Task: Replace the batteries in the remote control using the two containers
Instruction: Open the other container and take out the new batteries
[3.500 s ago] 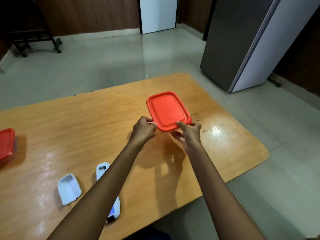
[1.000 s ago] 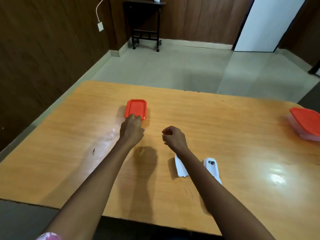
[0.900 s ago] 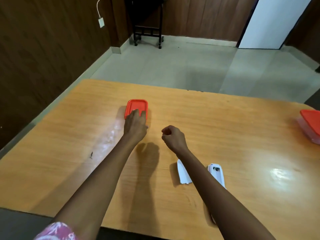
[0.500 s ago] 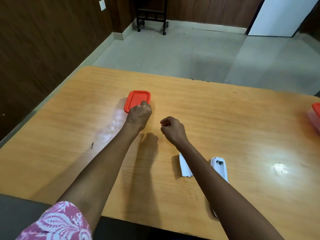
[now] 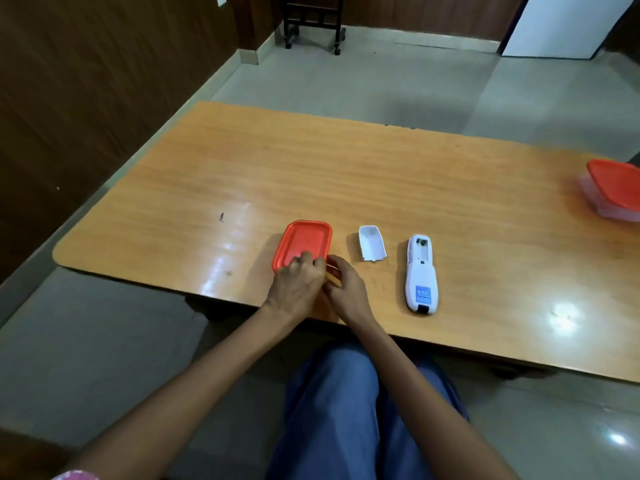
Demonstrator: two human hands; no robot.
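Note:
A small container with a red lid (image 5: pixel 303 240) sits near the table's front edge. My left hand (image 5: pixel 298 285) grips its near edge, fingers curled over the lid. My right hand (image 5: pixel 344 289) pinches the container's near right corner beside the left hand. To the right lie the white battery cover (image 5: pixel 371 243), inner side up, and the white remote control (image 5: pixel 421 273), face down with its battery bay open. A second container with a red lid (image 5: pixel 614 192) stands at the far right edge of the view.
The wooden table (image 5: pixel 346 174) has rounded corners and a glossy top. My legs in blue trousers (image 5: pixel 332 410) are under its front edge. A dark wooden wall runs along the left; a wheeled black stand (image 5: pixel 313 26) is on the floor behind.
The small red-lidded container has come from mid-table to the front edge beside the battery cover. My right hand, earlier apart and curled on nothing, now pinches the container's corner.

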